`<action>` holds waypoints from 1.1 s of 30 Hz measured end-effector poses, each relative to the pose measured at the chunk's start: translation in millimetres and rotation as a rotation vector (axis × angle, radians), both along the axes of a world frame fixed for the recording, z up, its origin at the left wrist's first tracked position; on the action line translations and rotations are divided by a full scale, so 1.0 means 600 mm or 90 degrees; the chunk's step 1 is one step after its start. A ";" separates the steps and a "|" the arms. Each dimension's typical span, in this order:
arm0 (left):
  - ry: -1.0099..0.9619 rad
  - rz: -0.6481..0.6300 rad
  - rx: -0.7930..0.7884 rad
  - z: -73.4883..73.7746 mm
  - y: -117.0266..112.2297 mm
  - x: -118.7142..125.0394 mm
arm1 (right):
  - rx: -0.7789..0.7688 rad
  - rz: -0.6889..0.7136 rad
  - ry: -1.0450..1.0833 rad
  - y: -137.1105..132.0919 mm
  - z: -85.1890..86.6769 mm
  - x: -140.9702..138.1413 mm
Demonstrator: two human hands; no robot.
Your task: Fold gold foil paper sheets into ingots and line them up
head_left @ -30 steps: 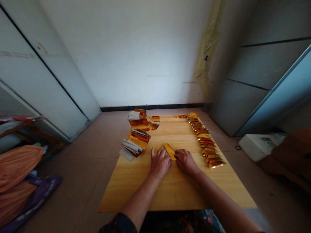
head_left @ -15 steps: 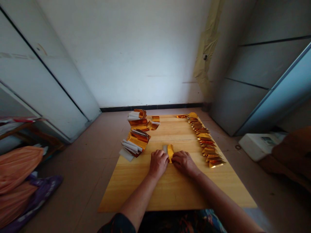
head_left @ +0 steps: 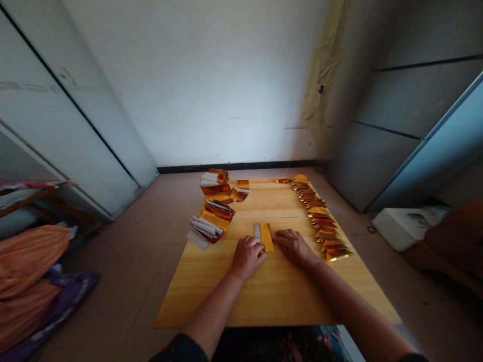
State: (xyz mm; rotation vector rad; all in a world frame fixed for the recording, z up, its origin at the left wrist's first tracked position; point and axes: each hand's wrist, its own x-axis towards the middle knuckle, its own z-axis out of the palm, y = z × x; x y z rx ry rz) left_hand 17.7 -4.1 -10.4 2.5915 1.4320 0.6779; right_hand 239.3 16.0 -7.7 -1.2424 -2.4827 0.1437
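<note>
A small sheet of gold foil paper (head_left: 267, 237) lies on the wooden board in front of me, a lengthwise fold in it, gold on the right and a pale grey strip on the left. My left hand (head_left: 247, 257) has its fingers bent and closed on the sheet's lower left edge, holding it against the wood. Just right of the sheet, my right hand (head_left: 296, 247) rests low over the board, fingers stretched out and slightly apart, with no paper in them. The undersides of both hands are hidden.
Stacked gold and grey foil sheets (head_left: 213, 221) lie on the board's left side, with more sheets (head_left: 215, 192) behind. A row of folded gold paper pieces (head_left: 319, 216) runs along the right edge of the wooden board (head_left: 271, 296). A white box (head_left: 400, 229) stands on the floor at right.
My right hand has moved right, off the foil paper, and its fingers have straightened. More of the gold side now shows. My left hand stays at the sheet's left edge.
</note>
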 end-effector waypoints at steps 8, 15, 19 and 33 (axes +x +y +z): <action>-0.002 0.010 -0.009 0.001 0.002 0.000 | 0.044 -0.031 -0.004 -0.005 -0.011 -0.024; 0.000 0.012 -0.007 -0.005 0.003 -0.002 | 0.015 -0.047 0.086 -0.013 -0.028 -0.029; 0.005 0.016 -0.012 0.001 0.001 -0.002 | 0.035 -0.017 0.094 -0.016 -0.019 -0.033; 0.022 -0.030 -0.025 0.015 -0.012 -0.019 | 0.093 0.052 0.050 -0.008 0.000 -0.038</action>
